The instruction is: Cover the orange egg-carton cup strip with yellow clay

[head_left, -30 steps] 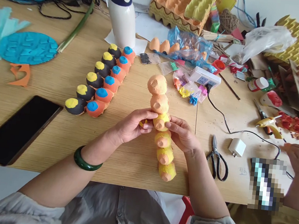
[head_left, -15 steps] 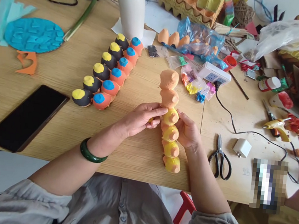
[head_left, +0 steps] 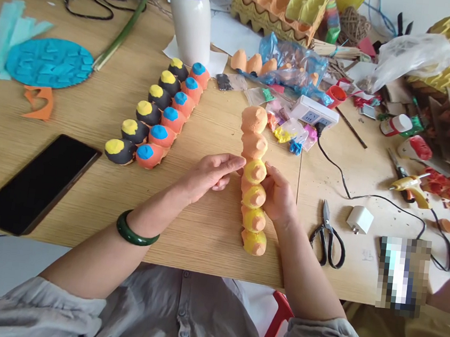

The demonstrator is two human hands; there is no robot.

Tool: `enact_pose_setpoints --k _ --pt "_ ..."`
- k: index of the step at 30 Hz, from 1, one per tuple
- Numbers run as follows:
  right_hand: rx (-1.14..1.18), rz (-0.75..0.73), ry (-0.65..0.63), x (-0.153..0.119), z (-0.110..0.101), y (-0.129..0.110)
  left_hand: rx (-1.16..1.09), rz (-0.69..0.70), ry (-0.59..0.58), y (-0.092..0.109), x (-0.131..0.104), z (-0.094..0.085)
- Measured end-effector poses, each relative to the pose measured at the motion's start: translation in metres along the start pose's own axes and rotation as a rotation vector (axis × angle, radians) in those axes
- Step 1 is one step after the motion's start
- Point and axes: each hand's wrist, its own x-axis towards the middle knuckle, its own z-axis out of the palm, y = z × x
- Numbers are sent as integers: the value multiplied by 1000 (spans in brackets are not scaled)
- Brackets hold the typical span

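Note:
An egg-carton strip [head_left: 254, 146] stretches away from me over the table, its cups facing down. The two far cups are bare orange, while the nearer ones carry yellow clay around their orange tips. My right hand [head_left: 280, 196] grips the strip's right side by the middle, fingertips partly hidden behind it. On the other side, my left hand [head_left: 213, 175] has its thumb and curled fingers closed beside the third cup from the far end. Yellow clay showed between those fingers a moment ago; now they hide it. Two finished-looking painted rows [head_left: 162, 112], black-yellow and orange-blue, lie to the left.
A black phone [head_left: 37, 183] lies at left, scissors [head_left: 327, 235] and a white charger [head_left: 360, 219] at right. Behind are clay bags [head_left: 289, 132], a power strip [head_left: 315, 111] with its cord, a white bottle [head_left: 190, 25] and egg trays [head_left: 271, 12]. A glue gun [head_left: 411, 187] lies far right, near another person's arm.
My left thumb has drawn back slightly from the yellow cup to the strip's left edge. The yellow bit in my left fingers has gone out of sight. The view has shifted a little.

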Motion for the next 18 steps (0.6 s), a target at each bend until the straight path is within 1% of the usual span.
enact_pose_setpoints --k 3,6,10,13,18 --pt "-13 -35 5 -3 4 3 -140 -49 -66 -2 0 2" --pt "-10 -53 12 -4 6 5 -301 -83 -107 -3 1 1" --pt "-25 -15 -18 -5 6 7 -374 -102 -142 -5 0 2" --pt "-25 3 -54 -5 7 7 -369 -107 -123 -7 -1 4" --pt "-25 62 -173 -2 4 5 -401 -68 -15 -6 0 5"
